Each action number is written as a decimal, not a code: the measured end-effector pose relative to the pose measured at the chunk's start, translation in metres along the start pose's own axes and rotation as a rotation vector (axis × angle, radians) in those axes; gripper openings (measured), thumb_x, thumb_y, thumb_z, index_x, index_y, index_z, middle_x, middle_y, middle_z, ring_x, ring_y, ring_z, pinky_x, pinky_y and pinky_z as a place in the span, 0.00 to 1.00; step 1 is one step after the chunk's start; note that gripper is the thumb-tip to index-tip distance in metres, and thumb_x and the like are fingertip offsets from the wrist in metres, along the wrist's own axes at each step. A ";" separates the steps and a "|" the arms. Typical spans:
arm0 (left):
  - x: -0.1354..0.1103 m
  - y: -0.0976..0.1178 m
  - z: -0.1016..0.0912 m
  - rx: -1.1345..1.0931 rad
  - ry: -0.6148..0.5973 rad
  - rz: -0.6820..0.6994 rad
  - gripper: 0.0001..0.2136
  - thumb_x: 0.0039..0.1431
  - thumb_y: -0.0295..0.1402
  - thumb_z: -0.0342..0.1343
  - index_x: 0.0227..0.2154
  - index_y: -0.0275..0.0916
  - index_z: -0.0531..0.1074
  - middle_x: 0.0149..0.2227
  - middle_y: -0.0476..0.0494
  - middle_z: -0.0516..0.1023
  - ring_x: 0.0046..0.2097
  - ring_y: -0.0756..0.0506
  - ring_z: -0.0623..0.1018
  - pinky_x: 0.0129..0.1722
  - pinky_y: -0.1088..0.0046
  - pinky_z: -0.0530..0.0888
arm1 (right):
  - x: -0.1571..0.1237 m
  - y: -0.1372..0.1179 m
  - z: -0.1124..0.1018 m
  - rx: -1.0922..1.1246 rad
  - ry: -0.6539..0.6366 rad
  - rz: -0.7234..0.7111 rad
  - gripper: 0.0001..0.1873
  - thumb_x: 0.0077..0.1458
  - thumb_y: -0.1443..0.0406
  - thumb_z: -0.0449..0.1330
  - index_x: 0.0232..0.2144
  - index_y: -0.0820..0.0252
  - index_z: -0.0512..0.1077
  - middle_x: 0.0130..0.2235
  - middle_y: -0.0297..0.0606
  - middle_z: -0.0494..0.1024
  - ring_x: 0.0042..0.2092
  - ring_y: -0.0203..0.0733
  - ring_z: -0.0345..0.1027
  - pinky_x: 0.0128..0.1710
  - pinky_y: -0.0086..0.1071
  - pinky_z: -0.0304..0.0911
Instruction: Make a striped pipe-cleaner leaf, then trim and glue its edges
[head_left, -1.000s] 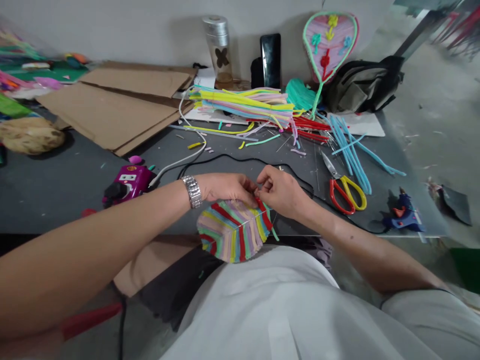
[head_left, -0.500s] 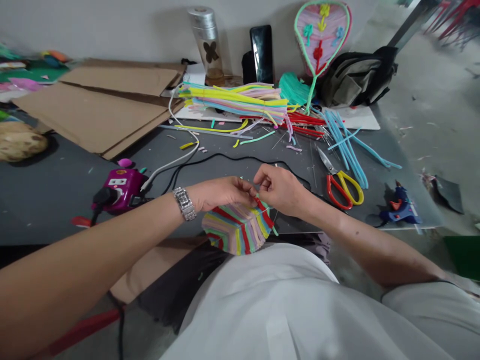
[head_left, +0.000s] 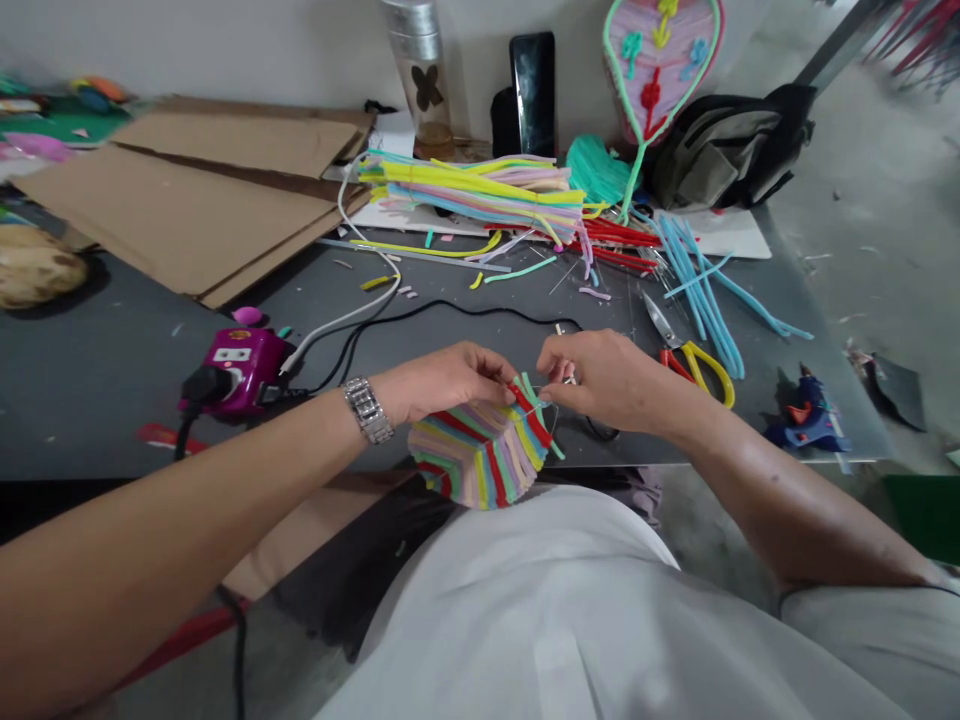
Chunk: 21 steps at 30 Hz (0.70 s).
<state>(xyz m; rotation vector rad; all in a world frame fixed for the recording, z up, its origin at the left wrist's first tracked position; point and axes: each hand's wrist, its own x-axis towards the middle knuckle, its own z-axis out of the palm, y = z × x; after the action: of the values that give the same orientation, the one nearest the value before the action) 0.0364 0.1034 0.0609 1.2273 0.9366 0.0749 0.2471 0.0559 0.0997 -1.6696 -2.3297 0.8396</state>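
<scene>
A striped piece made of pipe cleaners (head_left: 480, 450), in red, yellow, green, pink and lilac, hangs at the table's front edge, close to my body. My left hand (head_left: 465, 382) pinches its upper edge between thumb and fingers. To the right of it, my right hand (head_left: 592, 380) is closed, with thumb and forefinger pinched near the piece's right corner. A thin wire-like strand runs from that corner to these fingertips; its exact kind is too small to make out. Green pipe cleaner ends stick out beside the red stripe there.
Red-and-yellow scissors (head_left: 701, 365) and a blue glue gun (head_left: 811, 415) lie to the right. Behind are bundled pipe cleaners (head_left: 480, 195) and loose blue ones (head_left: 697, 280). A purple power socket (head_left: 244, 365), black cable (head_left: 450, 305) and cardboard (head_left: 202, 220) occupy the left and middle.
My right hand has moved right, away from my left hand, with the thin strand stretching between it and the piece. My left hand keeps its pinch. The view has shifted slightly.
</scene>
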 end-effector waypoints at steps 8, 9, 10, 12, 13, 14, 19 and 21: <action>0.004 0.001 -0.007 0.171 0.048 0.042 0.13 0.43 0.40 0.68 0.29 0.37 0.80 0.30 0.47 0.81 0.32 0.48 0.75 0.34 0.72 0.71 | 0.051 0.018 -0.003 -0.064 -0.320 -0.127 0.10 0.42 0.67 0.72 0.17 0.56 0.75 0.18 0.30 0.72 0.22 0.34 0.61 0.26 0.31 0.48; 0.006 0.001 -0.009 0.216 0.056 0.048 0.13 0.43 0.40 0.68 0.30 0.37 0.80 0.29 0.48 0.80 0.31 0.48 0.74 0.33 0.73 0.70 | 0.058 0.018 -0.001 -0.059 -0.355 -0.129 0.10 0.43 0.67 0.71 0.17 0.57 0.74 0.18 0.29 0.72 0.22 0.33 0.61 0.25 0.31 0.48; 0.007 0.001 -0.010 0.263 0.067 0.053 0.13 0.44 0.40 0.67 0.30 0.36 0.80 0.28 0.48 0.80 0.31 0.48 0.74 0.33 0.73 0.69 | 0.064 0.018 0.002 -0.058 -0.373 -0.116 0.10 0.43 0.67 0.71 0.17 0.57 0.75 0.18 0.29 0.72 0.22 0.33 0.62 0.25 0.31 0.49; 0.009 0.000 -0.014 0.330 0.094 0.060 0.12 0.44 0.39 0.67 0.30 0.36 0.80 0.27 0.50 0.79 0.30 0.49 0.73 0.32 0.74 0.68 | 0.066 0.016 0.009 -0.063 -0.335 -0.061 0.08 0.45 0.66 0.70 0.19 0.57 0.75 0.20 0.31 0.74 0.24 0.34 0.64 0.27 0.31 0.52; 0.009 0.000 -0.015 0.345 0.102 0.064 0.12 0.44 0.38 0.66 0.29 0.36 0.80 0.26 0.50 0.78 0.30 0.49 0.73 0.32 0.74 0.68 | 0.062 0.014 0.013 -0.064 -0.251 -0.035 0.07 0.45 0.66 0.70 0.21 0.58 0.76 0.23 0.32 0.76 0.26 0.36 0.66 0.28 0.31 0.53; 0.009 0.000 -0.017 0.346 0.107 0.071 0.11 0.45 0.38 0.66 0.29 0.36 0.79 0.26 0.50 0.78 0.30 0.49 0.73 0.32 0.74 0.68 | 0.056 0.013 0.016 -0.053 -0.129 -0.023 0.05 0.46 0.66 0.70 0.25 0.58 0.76 0.27 0.34 0.78 0.30 0.38 0.68 0.31 0.31 0.55; -0.003 0.002 -0.024 0.239 0.126 0.136 0.13 0.47 0.41 0.66 0.30 0.36 0.79 0.30 0.48 0.81 0.32 0.48 0.76 0.35 0.73 0.72 | -0.001 0.013 0.035 0.305 0.658 0.065 0.03 0.58 0.65 0.60 0.35 0.56 0.73 0.35 0.36 0.77 0.36 0.40 0.68 0.38 0.33 0.62; -0.011 0.004 -0.026 0.212 0.109 0.143 0.15 0.48 0.43 0.67 0.33 0.36 0.79 0.33 0.47 0.82 0.35 0.47 0.78 0.39 0.71 0.74 | -0.017 0.016 0.046 0.514 0.657 0.184 0.04 0.56 0.62 0.61 0.32 0.56 0.72 0.31 0.35 0.75 0.32 0.38 0.66 0.33 0.32 0.61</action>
<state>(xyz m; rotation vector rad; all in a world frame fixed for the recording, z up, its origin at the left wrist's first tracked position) 0.0142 0.1191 0.0692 1.4985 0.9682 0.1603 0.2472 0.0283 0.0565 -1.6116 -1.4050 0.6942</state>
